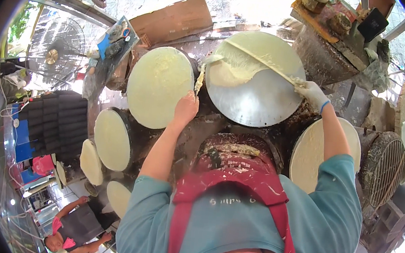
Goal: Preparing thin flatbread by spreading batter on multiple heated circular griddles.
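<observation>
A round metal griddle [252, 106] stands before me; pale batter [234, 74] covers its far part, and its near part is bare shiny metal. My right hand [311, 95], in a white glove with a blue cuff, grips the end of a long thin batter-smeared stick [263, 61] that lies across the griddle. My left hand [186, 108], bare, is closed around the lower end of a batter-caked scraper-like tool [201, 76] between two griddles. Just left of it is a round griddle covered in pale batter [160, 87]. Beneath my right forearm sits another coated griddle [306, 156].
Several more coated griddles [112, 139] curve away at the left. A cardboard sheet [173, 19] and a large fan [52, 55] stand at the far left. A cluttered stand [327, 32] is at the far right, a round grate [386, 170] at the right. Another person [79, 228] is at the lower left.
</observation>
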The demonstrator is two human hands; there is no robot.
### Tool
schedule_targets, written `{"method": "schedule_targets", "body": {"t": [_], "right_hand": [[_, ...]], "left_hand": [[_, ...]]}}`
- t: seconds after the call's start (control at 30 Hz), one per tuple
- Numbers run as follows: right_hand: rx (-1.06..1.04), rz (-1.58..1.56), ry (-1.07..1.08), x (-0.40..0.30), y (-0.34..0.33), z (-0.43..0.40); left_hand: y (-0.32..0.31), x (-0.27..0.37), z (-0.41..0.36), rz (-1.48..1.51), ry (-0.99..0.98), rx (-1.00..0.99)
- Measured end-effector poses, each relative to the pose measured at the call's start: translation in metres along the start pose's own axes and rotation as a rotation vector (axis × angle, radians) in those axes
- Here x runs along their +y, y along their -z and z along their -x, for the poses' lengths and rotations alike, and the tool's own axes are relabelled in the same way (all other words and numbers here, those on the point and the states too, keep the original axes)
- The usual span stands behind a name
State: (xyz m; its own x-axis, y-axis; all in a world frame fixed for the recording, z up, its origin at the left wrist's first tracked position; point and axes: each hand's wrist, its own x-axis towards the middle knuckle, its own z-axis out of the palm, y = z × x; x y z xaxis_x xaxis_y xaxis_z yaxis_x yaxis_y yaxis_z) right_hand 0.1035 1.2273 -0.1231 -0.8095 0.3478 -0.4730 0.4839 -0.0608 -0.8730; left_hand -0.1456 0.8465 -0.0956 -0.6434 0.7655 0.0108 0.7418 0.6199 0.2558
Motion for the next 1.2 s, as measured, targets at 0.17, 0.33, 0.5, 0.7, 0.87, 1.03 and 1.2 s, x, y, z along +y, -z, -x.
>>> {"method": "schedule_targets", "body": {"t": [0.17, 0.33, 0.5, 0.7, 0.87, 1.03, 1.2], "right_hand": [[-0.276, 0.084, -0.269, -0.009, -0.028, 0.017], [-0.217, -0.016, -0.249, 0.042, -0.041, 0.083], [-0.025, -0.769, -0.317, 0.041, -0.117, 0.165], [0.238, -0.981, -0.218, -0.008, -0.278, 0.084], [0.587, -0.308, -0.247, 0.005, -0.372, -0.002], [1.050, 0.130, -0.199, 0.049, -0.358, 0.022], [0.886, -0.556, -0.365, -0.011, -0.342, 0.066]], "left_hand": [[0.019, 0.003, 0.036, -0.113, -0.018, -0.198], [0.028, 0.010, 0.102, -0.081, -0.039, -0.379], [0.010, -0.011, 0.120, 0.230, -0.251, -0.299], [0.084, -0.019, 0.071, 0.635, -0.104, -0.014], [0.099, -0.072, 0.069, 1.037, 0.111, -0.128], [0.096, -0.116, 0.102, 1.042, 0.168, -0.159], [0.100, -0.117, 0.118, 1.191, 0.348, -0.207]]}}
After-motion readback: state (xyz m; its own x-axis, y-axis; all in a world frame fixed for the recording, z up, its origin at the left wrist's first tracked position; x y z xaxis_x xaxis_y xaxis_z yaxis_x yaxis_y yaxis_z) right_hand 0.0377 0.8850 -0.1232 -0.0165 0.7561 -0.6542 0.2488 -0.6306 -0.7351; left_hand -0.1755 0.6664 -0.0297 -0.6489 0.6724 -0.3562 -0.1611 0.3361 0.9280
